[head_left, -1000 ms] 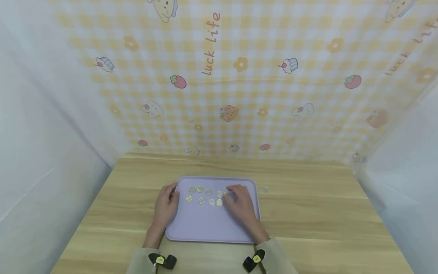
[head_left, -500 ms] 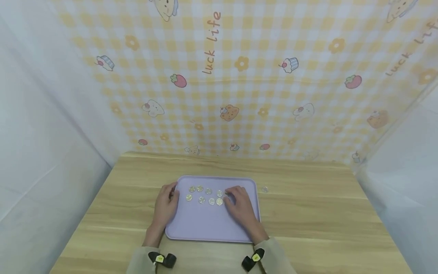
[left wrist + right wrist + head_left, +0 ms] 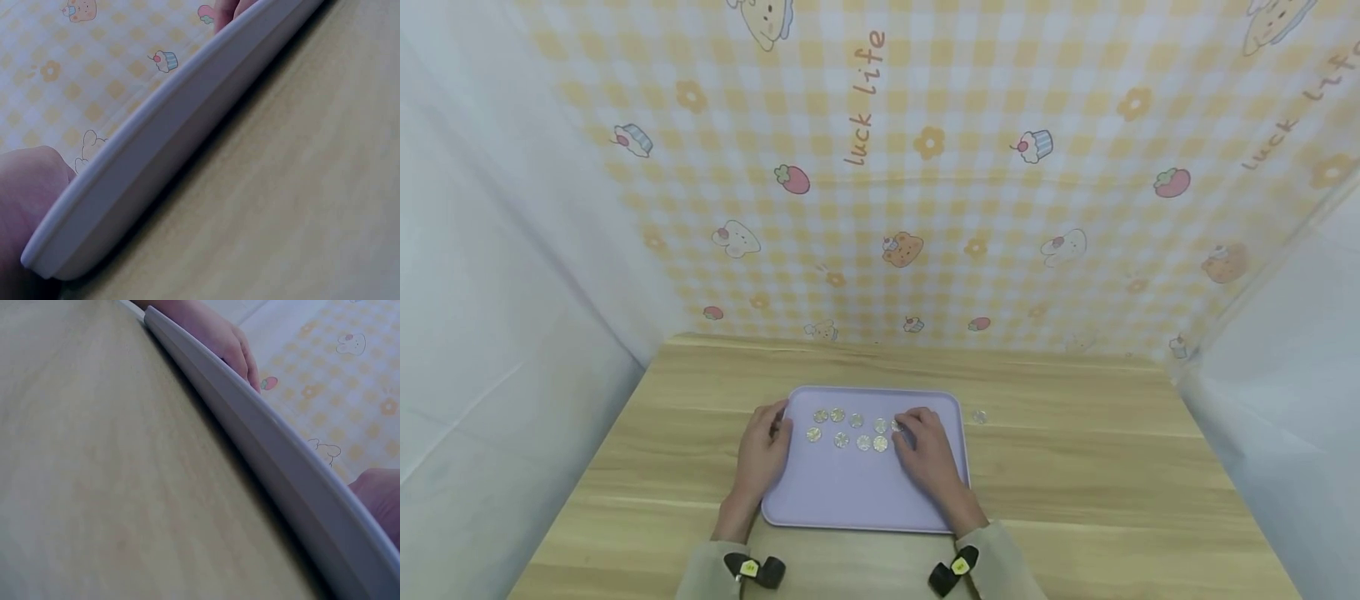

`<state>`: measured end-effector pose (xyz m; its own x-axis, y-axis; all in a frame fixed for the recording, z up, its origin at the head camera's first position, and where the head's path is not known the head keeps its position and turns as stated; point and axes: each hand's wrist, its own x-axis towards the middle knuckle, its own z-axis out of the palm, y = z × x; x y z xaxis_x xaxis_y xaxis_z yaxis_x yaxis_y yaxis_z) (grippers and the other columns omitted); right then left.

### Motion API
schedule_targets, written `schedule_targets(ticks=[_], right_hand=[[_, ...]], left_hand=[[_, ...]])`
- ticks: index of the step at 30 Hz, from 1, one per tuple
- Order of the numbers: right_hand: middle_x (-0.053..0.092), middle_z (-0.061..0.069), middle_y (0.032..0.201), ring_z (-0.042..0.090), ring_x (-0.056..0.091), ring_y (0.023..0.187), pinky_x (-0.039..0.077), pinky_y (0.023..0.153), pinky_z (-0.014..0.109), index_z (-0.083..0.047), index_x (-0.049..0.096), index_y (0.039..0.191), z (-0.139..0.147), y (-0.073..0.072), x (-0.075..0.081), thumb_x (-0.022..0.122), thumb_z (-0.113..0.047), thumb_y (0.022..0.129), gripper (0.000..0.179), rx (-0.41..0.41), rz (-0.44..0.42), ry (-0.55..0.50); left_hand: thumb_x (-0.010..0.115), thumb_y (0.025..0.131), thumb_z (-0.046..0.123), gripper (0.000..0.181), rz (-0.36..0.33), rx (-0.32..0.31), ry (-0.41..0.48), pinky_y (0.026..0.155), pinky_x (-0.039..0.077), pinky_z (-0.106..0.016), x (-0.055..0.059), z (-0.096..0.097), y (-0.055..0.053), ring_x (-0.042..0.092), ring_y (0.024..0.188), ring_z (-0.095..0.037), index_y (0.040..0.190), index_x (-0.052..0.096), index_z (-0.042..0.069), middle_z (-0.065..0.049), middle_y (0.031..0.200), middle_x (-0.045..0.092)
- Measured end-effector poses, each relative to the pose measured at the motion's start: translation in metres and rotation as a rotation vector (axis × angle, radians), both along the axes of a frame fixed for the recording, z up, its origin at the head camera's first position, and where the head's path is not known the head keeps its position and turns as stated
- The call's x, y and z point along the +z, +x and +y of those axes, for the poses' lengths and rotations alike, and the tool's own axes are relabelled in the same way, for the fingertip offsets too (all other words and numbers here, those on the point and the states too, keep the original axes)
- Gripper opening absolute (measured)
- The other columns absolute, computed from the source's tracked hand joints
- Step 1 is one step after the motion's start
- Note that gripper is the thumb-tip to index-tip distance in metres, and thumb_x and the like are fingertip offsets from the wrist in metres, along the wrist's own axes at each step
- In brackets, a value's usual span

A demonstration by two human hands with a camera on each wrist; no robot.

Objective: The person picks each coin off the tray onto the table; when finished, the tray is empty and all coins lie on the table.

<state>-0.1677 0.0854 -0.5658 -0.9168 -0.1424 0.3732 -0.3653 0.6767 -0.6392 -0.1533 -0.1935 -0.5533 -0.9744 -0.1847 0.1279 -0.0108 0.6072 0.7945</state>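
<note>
A lilac tray (image 3: pixel 857 492) lies on the wooden table, with several small shiny coins (image 3: pixel 841 440) in two loose rows on its far half. My right hand (image 3: pixel 928 446) reaches over the tray from the right, its thumb and index finger curved about the coin (image 3: pixel 897 426) at the right end of the far row. That coin is partly hidden by the fingers. At the tray's left edge, my left hand (image 3: pixel 763 447) rests with loosely bent fingers, thumb beside the rim. Both wrist views look along the tray's outer wall (image 3: pixel 150 144), which hides most of the hands.
One more coin (image 3: pixel 980 417) lies on the table (image 3: pixel 1075 467), just outside the tray's right edge. Behind the table hangs a yellow checked cloth (image 3: pixel 955 208), and white curtains (image 3: pixel 497 350) close off both sides. A black wrist camera (image 3: pixel 756 570) sits on each sleeve.
The right hand has shifted very slightly right and toward the body, baring more of the coin at its fingertips. The left hand, the tray and the other coins stay put.
</note>
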Motion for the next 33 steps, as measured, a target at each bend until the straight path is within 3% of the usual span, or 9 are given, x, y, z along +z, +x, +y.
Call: schedule_targets(ticks=[10,21,27,33], right_hand=[[0.062,0.003,0.095,0.019,0.056,0.091,0.05,0.083,0.037,-0.007,0.075,0.105,0.0003,0.0004,0.0034,0.076,-0.018,0.084,0.024,-0.058,0.013,0.072],[0.058,-0.003,0.086,0.012,0.049,0.081,0.046,0.073,0.031,-0.01,0.073,0.099,0.0026,-0.0002,0.0038,0.076,-0.019,0.082,0.019,-0.051,-0.006,0.086],[0.059,-0.003,0.088,0.014,0.051,0.084,0.047,0.077,0.033,-0.011,0.069,0.099,0.0028,-0.0011,0.0048,0.074,-0.019,0.083,0.019,-0.045,-0.075,0.066],[0.062,-0.002,0.09,0.015,0.056,0.086,0.048,0.083,0.036,-0.012,0.065,0.101,0.0027,-0.0013,0.004,0.072,-0.016,0.085,0.018,-0.038,-0.082,0.038]], left_hand=[[0.053,0.102,0.016,0.04,-0.004,-0.003,0.01,0.082,0.05,-0.028,0.0011,0.0005,0.0002,0.055,0.099,-0.02,0.14,0.053,0.002,-0.011,0.121,0.058],[0.052,0.103,0.017,0.041,-0.024,-0.003,0.002,0.083,0.05,-0.03,0.0007,0.0006,0.0002,0.055,0.1,-0.02,0.141,0.052,0.002,-0.011,0.122,0.058],[0.051,0.103,0.017,0.041,-0.03,-0.007,-0.004,0.085,0.051,-0.031,-0.0004,0.0009,-0.001,0.056,0.102,-0.02,0.142,0.051,0.002,-0.011,0.124,0.057],[0.051,0.103,0.017,0.041,-0.031,-0.007,-0.005,0.087,0.051,-0.034,-0.0014,0.0012,-0.0018,0.056,0.104,-0.021,0.142,0.051,0.003,-0.012,0.126,0.057]])
